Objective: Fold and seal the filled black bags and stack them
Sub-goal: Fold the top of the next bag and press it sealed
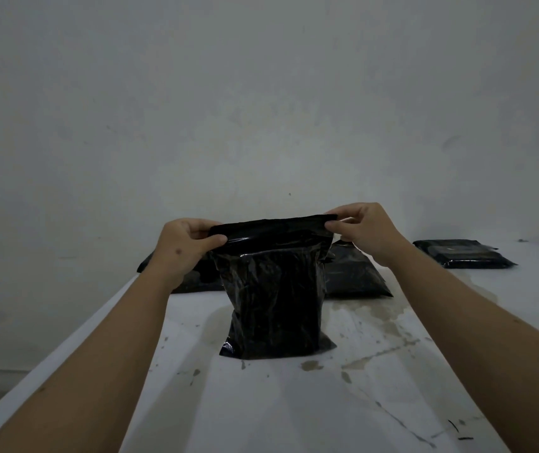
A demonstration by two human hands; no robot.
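**Filled black bag held upright by its folded top**

A filled black bag (274, 295) is stood upright on the stained white table (376, 371), its base resting on the surface. Its top edge is folded over into a flat band. The left end of that band is pinched by the left hand (183, 243), thumb in front and fingers curled behind. The right end is pinched by the right hand (363, 230) in the same way.

Behind the upright bag, 2 more black bags are seen lying on the table: 1 to its left (193, 279), partly hidden by the left wrist, and 1 to its right (356, 276). Further right of the upright bag, well apart, a flat black packet (464, 253) is laid near the grey wall (261, 109).
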